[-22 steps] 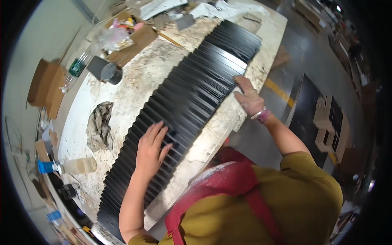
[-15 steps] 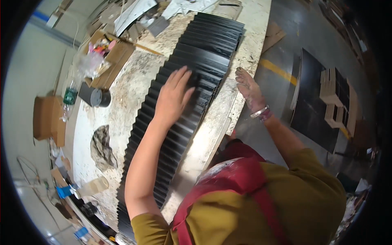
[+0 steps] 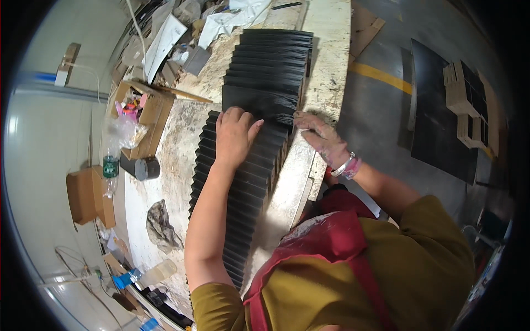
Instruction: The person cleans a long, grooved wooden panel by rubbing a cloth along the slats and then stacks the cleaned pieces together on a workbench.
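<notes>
Pressing down on a long black pleated sheet (image 3: 251,143) that runs lengthwise along the bench (image 3: 331,60), the left hand (image 3: 234,135) lies flat and spread on the folds near the sheet's middle. The right hand (image 3: 317,135) rests just beside the sheet's right edge, fingers loosely bent, grasping nothing I can make out. This looks like gathering the pleats together; the next move likely calls for both hands squeezing the folds evenly.
</notes>
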Demonstrator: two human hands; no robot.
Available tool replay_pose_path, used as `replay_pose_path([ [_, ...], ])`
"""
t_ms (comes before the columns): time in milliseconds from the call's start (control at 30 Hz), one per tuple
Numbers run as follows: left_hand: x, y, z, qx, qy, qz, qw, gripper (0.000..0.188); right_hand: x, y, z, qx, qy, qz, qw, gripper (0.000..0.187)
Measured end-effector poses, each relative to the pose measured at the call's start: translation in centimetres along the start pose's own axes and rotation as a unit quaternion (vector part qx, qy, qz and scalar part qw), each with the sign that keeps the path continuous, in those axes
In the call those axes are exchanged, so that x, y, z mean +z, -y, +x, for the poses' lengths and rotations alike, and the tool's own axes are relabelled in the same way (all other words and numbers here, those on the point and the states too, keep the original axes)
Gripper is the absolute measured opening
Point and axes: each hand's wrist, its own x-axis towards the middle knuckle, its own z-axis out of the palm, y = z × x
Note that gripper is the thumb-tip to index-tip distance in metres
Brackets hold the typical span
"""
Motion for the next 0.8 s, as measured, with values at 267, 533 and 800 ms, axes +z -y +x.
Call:
replay_pose_path([
  [267, -3.0, -0.1, -9.8, -0.064, -0.029, -0.036, 0.997, 0.025, 6.2, 0.8, 3.9, 0.167, 0.244, 0.031, 0.955, 0.047],
  [533, -7.8, -3.4, -26.3, -0.199, -0.170, -0.009, 0.965, 0.033, 17.6, -2.5, 1.0, 0.019, 0.489, -0.141, 0.860, 0.054],
  [800, -19.5, -9.6, -69.2, -0.750, -0.424, 0.163, 0.481, 0.048, 15.4, -5.4, -0.2, 0.054, 0.402, -0.228, 0.885, 0.074],
])
